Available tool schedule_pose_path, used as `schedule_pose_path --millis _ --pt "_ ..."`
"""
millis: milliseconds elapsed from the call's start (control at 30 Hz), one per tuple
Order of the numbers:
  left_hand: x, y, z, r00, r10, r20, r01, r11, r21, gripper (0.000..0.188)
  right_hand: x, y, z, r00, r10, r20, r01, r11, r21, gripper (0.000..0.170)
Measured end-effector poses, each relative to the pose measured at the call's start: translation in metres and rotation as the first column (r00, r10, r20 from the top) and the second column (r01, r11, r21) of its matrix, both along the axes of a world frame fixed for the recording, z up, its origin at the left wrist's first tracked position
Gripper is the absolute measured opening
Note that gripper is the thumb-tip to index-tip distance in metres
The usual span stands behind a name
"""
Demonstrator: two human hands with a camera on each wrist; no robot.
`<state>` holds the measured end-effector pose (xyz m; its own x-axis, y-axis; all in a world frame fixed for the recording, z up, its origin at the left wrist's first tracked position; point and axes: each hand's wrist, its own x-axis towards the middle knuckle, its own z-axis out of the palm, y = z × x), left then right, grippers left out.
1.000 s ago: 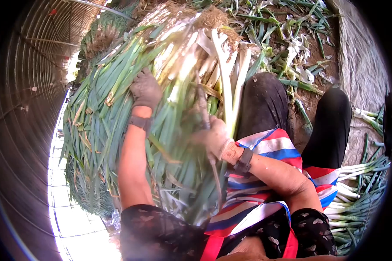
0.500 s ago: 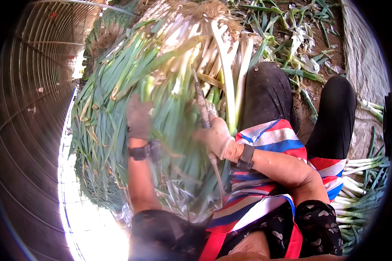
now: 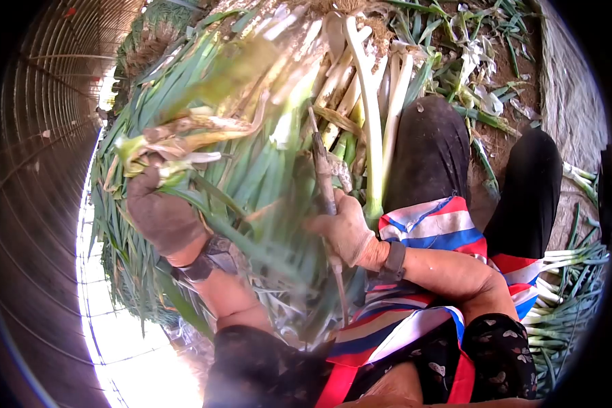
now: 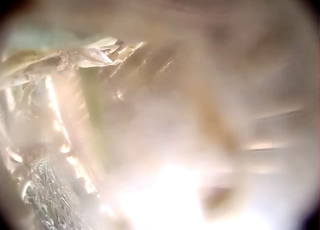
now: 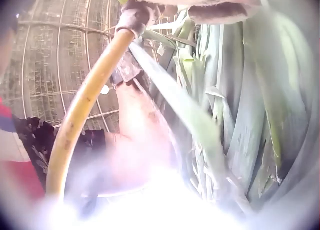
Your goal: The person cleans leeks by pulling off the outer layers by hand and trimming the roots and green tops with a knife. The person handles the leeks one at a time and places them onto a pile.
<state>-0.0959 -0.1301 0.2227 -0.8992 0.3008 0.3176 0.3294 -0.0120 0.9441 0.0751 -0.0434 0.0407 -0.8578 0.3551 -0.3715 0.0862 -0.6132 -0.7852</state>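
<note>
In the head view my gloved left hand (image 3: 166, 214) grips a clump of withered leek leaves (image 3: 190, 136), brownish and pale, over the left side of a big leek pile (image 3: 126, 231). Blurred green leaves trail from this hand to the right. My gloved right hand (image 3: 347, 228) has its fingers around a thin-nozzled wand (image 3: 321, 170), the tip pointing up toward the white leek stalks. A yellow hose (image 5: 85, 100) runs down from the wand's end in the right wrist view. Blur and glare fill most of the left wrist view.
Beside my right knee stand two thick white leek stems (image 3: 370, 115). Leaf scraps (image 3: 479, 61) litter the soil at upper right, next to a grey sheet (image 3: 574, 88). Cleaned leeks (image 3: 547, 319) lie in a row at lower right. A ribbed tunnel wall (image 3: 47, 183) curves along the left.
My left hand has moved left and back toward my body from the pile's middle, and the withered leaves now show in it. The right hand with the wand stays nearly in place.
</note>
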Motion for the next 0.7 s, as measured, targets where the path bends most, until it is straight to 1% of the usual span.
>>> schedule_pose_path --millis 33,67,100,133,167,200,233,267,300,333,367,400,433,500,533,567,600,633,667,700 --pt "0.007 0.01 0.01 1.0 -0.013 0.027 0.013 1.0 0.026 0.037 0.001 -0.001 0.0 1.0 0.001 -0.009 -0.001 1.0 -0.023 0.028" --pt "0.007 0.02 0.023 0.997 -0.077 0.001 0.077 0.996 0.05 0.042 0.0 -0.002 -0.002 1.0 -0.029 -0.013 0.029 0.999 -0.021 0.028" --pt "0.008 0.03 0.035 0.992 -0.122 -0.028 0.124 0.99 0.062 0.041 -0.002 -0.002 -0.004 0.998 -0.059 -0.019 0.059 0.998 -0.018 0.028" --pt "0.008 0.042 0.051 0.98 -0.178 -0.093 0.183 0.982 0.04 0.041 -0.002 -0.005 -0.004 0.996 -0.081 -0.025 0.081 0.997 -0.02 0.027" --pt "0.007 0.055 0.066 0.961 -0.223 -0.162 0.224 0.975 -0.014 0.04 0.004 0.002 0.011 0.997 -0.071 -0.006 0.071 0.995 0.077 0.024" --pt "0.005 0.072 0.078 0.935 -0.269 -0.23 0.251 0.962 -0.105 0.039 0.003 0.002 0.01 1.0 -0.028 0.001 0.028 0.998 0.062 0.024" --pt "0.002 0.092 0.089 0.896 -0.321 -0.307 0.257 0.938 -0.233 0.038 0.002 0.005 0.01 1.0 0.006 -0.001 -0.006 0.999 0.053 0.023" --pt "-0.006 0.12 0.1 0.831 -0.396 -0.391 0.216 0.877 -0.43 0.037 0.006 0.01 0.017 1.0 0.015 0.003 -0.015 0.999 -0.041 0.021" --pt "-0.016 0.15 0.105 0.736 -0.489 -0.468 0.102 0.763 -0.638 0.037 0.01 0.016 0.025 1.0 0.021 0.009 -0.02 0.991 -0.135 0.019" --pt "-0.028 0.18 0.108 0.617 -0.601 -0.509 -0.077 0.597 -0.798 0.036 0.014 0.022 0.032 0.999 0.026 0.019 -0.022 0.974 -0.227 0.018" --pt "-0.04 0.212 0.11 0.484 -0.723 -0.493 -0.304 0.39 -0.869 0.035 0.018 0.024 0.029 1.0 -0.008 0.013 0.01 0.976 -0.218 0.02" --pt "-0.051 0.239 0.109 0.371 -0.829 -0.418 -0.485 0.211 -0.849 0.034 0.018 0.022 0.02 1.0 -0.03 -0.005 0.028 0.987 -0.156 0.023" --pt "-0.06 0.263 0.106 0.283 -0.906 -0.315 -0.631 0.071 -0.773 0.034 0.018 0.021 0.014 1.0 -0.022 -0.003 0.022 0.995 -0.101 0.026" --pt "-0.07 0.296 0.098 0.195 -0.972 -0.134 -0.793 -0.076 -0.604 0.032 0.018 0.022 0.008 1.0 -0.011 0.006 0.011 1.0 0.008 0.031" --pt "-0.075 0.303 0.092 0.168 -0.983 -0.068 -0.839 -0.107 -0.534 0.031 0.02 0.023 0.009 1.0 0.01 0.008 -0.01 1.0 -0.021 0.031" --pt "-0.08 0.306 0.085 0.139 -0.99 -0.023 -0.867 -0.11 -0.486 0.031 0.021 0.025 0.013 0.999 0.034 0.008 -0.033 0.998 -0.049 0.032" --pt "-0.081 0.304 0.078 0.091 -0.996 -0.011 -0.884 -0.076 -0.461 0.03 0.023 0.025 0.017 0.998 0.054 -0.013 -0.055 0.993 -0.103 0.033" --pt "-0.084 0.294 0.065 0.022 -0.999 -0.026 -0.89 -0.007 -0.455 0.029 0.024 0.026 0.02 0.997 0.073 -0.032 -0.077 0.985 -0.156 0.034" --pt "-0.086 0.276 0.053 -0.074 -0.995 -0.066 -0.887 0.096 -0.452 0.029 0.032 0.029 0.028 0.997 0.076 -0.028 -0.078 0.99 -0.116 0.034" --pt "-0.083 0.246 0.031 -0.188 -0.969 -0.158 -0.861 0.24 -0.448 0.028 0.036 0.031 0.032 0.997 0.078 -0.021 -0.079 0.995 -0.068 0.034"
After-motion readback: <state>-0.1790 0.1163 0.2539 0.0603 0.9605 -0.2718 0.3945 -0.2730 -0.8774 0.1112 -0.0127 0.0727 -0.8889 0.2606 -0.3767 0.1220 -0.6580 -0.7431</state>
